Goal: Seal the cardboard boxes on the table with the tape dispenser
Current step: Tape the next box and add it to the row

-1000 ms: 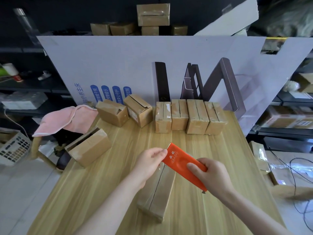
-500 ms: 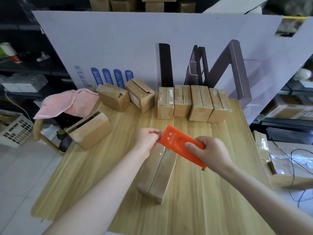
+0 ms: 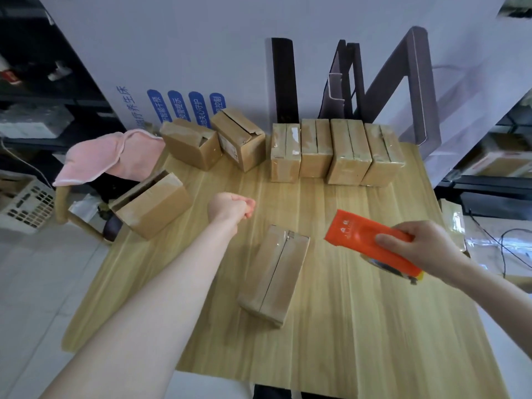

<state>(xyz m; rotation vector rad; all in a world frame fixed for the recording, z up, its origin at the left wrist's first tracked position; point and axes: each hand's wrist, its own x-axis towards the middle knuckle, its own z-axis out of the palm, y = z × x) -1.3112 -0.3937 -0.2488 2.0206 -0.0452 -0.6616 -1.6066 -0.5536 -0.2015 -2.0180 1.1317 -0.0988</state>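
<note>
The box (image 3: 273,275) being sealed lies flat near the middle of the desk (image 3: 359,326), a little toward the near edge. Its top seam shows as a dark line, with glossy tape visible only at its far end. If that is all the tape there is, the flaps will likely spring open. With neither hand on it, the box could also slide at the next pull. The tape dispenser (image 3: 365,240) hangs just right of the box's far end, with the right hand (image 3: 429,251) and its fingers (image 3: 388,240) clamped round its rear. A loose tape end there could fold back and stick to itself. The left hand (image 3: 230,210) hovers left of the box, its fingers curled together on nothing visible. Half a second ago both hands met over the box's far end, with the left pinching the dispenser's tip. They have since parted sideways. Three open boxes (image 3: 152,204) wait by the far left corner and left edge.
</note>
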